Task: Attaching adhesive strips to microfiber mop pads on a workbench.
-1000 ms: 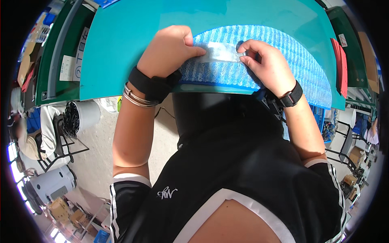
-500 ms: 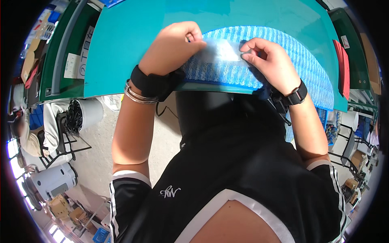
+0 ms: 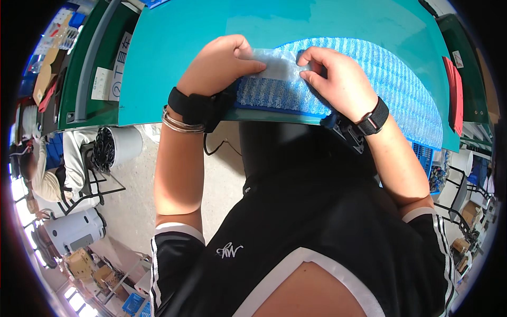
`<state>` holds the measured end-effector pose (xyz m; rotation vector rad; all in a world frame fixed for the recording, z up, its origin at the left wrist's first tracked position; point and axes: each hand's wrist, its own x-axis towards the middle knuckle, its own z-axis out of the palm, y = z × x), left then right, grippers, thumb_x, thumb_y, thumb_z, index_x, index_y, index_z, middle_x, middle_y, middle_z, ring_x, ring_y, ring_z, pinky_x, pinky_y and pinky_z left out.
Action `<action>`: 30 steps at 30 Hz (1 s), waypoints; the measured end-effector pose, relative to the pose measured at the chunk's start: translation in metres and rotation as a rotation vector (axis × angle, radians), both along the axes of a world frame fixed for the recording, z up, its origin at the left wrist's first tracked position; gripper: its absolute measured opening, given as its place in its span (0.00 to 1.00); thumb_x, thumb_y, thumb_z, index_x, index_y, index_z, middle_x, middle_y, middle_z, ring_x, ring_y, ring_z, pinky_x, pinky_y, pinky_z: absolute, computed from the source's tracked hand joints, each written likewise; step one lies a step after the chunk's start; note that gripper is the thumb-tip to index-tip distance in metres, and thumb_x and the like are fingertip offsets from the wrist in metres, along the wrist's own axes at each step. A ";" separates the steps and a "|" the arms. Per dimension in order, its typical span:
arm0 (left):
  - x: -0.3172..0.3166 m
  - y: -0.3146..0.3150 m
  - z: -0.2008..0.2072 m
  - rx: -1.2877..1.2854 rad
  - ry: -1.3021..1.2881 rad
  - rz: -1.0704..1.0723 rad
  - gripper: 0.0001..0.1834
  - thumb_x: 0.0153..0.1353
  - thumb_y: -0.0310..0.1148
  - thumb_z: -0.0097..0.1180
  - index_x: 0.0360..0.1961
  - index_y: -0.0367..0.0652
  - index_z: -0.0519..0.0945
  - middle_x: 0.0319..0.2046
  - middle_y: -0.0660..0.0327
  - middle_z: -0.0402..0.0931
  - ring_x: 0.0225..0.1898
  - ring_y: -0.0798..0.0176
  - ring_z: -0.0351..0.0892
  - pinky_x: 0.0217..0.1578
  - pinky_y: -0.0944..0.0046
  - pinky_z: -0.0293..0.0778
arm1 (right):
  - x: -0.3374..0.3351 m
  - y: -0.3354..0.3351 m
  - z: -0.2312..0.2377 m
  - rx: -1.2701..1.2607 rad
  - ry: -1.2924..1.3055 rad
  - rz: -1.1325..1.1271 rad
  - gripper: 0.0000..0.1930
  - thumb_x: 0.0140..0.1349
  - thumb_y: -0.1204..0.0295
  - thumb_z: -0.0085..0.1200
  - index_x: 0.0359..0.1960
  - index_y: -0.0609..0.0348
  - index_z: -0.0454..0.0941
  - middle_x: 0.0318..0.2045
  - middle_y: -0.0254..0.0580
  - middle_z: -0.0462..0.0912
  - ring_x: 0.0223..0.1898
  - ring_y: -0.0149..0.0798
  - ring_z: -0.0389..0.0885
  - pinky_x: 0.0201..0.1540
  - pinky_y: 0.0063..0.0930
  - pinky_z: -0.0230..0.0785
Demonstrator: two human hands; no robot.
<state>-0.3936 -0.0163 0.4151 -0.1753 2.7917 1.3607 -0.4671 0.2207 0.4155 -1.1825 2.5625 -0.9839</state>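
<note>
Here's the clear plastic piece (image 3: pixel 277 66), stretched right between the two hands, over the left end of the blue striped pad (image 3: pixel 362 66) near the counter's (image 3: pixel 177 37) front edge! Left hand (image 3: pixel 219 66) has its left end, thumb and bent forefinger pinching it; right hand (image 3: pixel 338 79) takes the right end, film caught at the tips of thumb and forefinger, the other fingers curled in. Its long axis runs side to side, roughly along that front edge, so neither hand is nearer: one at each end, the plastic directly between. Is it touching the pad? Can't tell from up here. And the pad itself, straight side along the front edge, stretches away toward the counter's right front corner.
</note>
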 end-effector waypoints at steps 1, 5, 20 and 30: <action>0.000 -0.001 -0.001 -0.038 0.023 -0.029 0.17 0.55 0.32 0.69 0.22 0.44 0.69 0.21 0.74 0.61 0.25 0.77 0.58 0.26 0.74 0.60 | -0.001 0.000 0.000 0.016 -0.007 0.003 0.07 0.58 0.69 0.59 0.38 0.53 0.78 0.26 0.42 0.80 0.29 0.46 0.81 0.32 0.39 0.72; -0.004 0.001 -0.002 -0.018 0.025 0.008 0.18 0.48 0.36 0.72 0.21 0.42 0.72 0.19 0.65 0.67 0.23 0.69 0.67 0.26 0.67 0.68 | -0.005 0.000 -0.002 0.012 -0.030 0.010 0.07 0.58 0.69 0.59 0.38 0.52 0.78 0.25 0.41 0.79 0.29 0.46 0.80 0.32 0.38 0.72; -0.021 0.018 0.016 0.034 0.085 -0.003 0.09 0.57 0.27 0.60 0.26 0.42 0.70 0.22 0.72 0.63 0.26 0.76 0.61 0.27 0.72 0.61 | -0.022 0.013 0.001 -0.171 -0.181 -0.018 0.08 0.59 0.72 0.59 0.39 0.57 0.80 0.22 0.36 0.75 0.26 0.33 0.75 0.33 0.28 0.70; -0.047 0.016 -0.004 -0.109 0.049 0.001 0.12 0.53 0.32 0.65 0.30 0.39 0.75 0.19 0.70 0.65 0.24 0.74 0.63 0.27 0.68 0.64 | -0.043 0.017 -0.013 -0.057 -0.094 -0.056 0.09 0.58 0.69 0.61 0.41 0.54 0.81 0.22 0.37 0.77 0.26 0.37 0.78 0.32 0.32 0.71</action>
